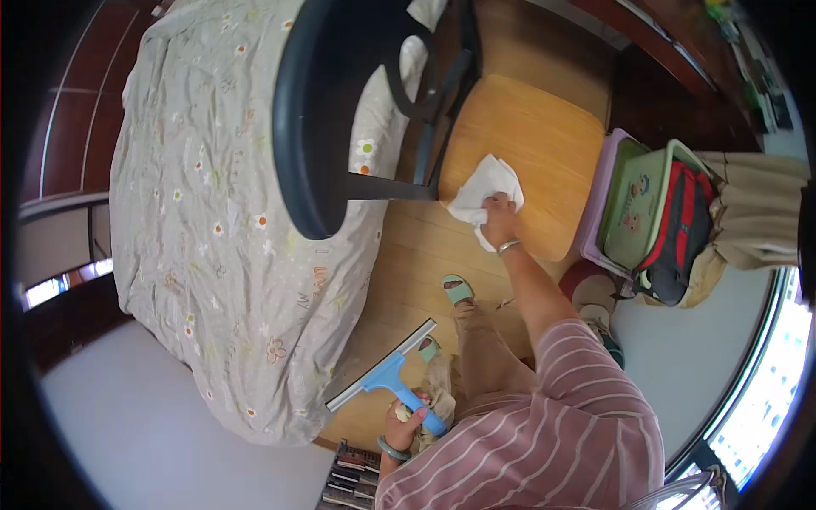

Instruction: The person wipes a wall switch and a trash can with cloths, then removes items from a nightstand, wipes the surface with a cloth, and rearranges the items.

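Note:
My right hand [501, 214] presses a bunched white cloth [490, 187] onto the seat of a chair [531, 144], near its front left edge. The seat is smooth light wood, and the chair's black curved backrest [302, 127] stands to the left. Low in the view, my left hand [403, 425] is wrapped round the handle of a blue squeegee [387, 374]. Its long blade points up and lies slantwise over the floor, apart from the chair. Something pale shows by the left fingers; I cannot tell what it is.
A bed with a flowered cover [212, 221] fills the left side. Right of the chair stand a green bin [633, 200] and a red-and-black bag [680, 221]. Shoes [599, 327] lie below them. A dark rack [350, 476] is by the bed's foot.

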The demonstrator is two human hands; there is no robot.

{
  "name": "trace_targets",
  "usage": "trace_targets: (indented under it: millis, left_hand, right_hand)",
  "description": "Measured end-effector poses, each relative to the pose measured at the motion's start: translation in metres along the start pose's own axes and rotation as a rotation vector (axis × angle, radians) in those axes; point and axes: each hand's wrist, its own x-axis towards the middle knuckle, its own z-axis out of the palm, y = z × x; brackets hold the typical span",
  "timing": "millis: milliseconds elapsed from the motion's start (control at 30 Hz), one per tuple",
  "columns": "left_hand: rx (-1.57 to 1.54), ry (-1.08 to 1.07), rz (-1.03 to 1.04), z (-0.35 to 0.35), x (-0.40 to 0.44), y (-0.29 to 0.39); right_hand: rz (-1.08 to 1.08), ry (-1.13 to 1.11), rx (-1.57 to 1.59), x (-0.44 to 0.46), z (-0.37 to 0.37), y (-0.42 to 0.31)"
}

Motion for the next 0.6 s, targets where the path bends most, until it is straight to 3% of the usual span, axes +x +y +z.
trace_targets:
  millis: [67, 100, 133, 200, 300, 333, 433, 533, 600]
  left_hand:
    - [0.032, 0.037, -0.058, 0.009, -0.019, 0.014]
    - [-0.022, -0.021, 0.044, 0.004, 0.049, 0.015]
    - [-0.041, -0.008, 0.04, 0.001, 0.041, 0.019]
    - [-0.066, 0.035, -0.029, -0.007, 0.0, 0.026]
    - [-0.066, 0.078, -0.033, -0.008, -0.012, 0.038]
    - [-0.044, 0.074, 0.056, -0.006, -0.009, 0.035]
    - [-0.134, 0.112, 0.034, -0.014, -0.023, 0.038]
    - [-0.122, 0.194, 0.091, -0.021, -0.055, 0.038]
    - [-0.139, 0.282, 0.119, -0.027, -0.072, 0.032]
  right_hand:
    - [-0.061, 0.078, 0.233, -0.007, -0.002, 0.005]
    - [-0.12, 0.322, 0.227, 0.06, -0.034, -0.015]
    - [-0.023, 0.244, 0.277, 0.057, -0.05, -0.031]
    - [-0.097, 0.234, 0.475, 0.032, -0.057, -0.063]
    - [-0.481, 0.145, 0.264, 0.042, -0.046, -0.089]
    - [-0.634, 0.121, 0.135, 0.05, -0.039, -0.088]
    - [-0.446, -0.059, 0.239, 0.047, -0.008, -0.088]
    - [-0.291, -0.264, 0.11, 0.036, 0.038, -0.017]
    - [-0.354, -0.216, 0.041, -0.006, 0.028, -0.003]
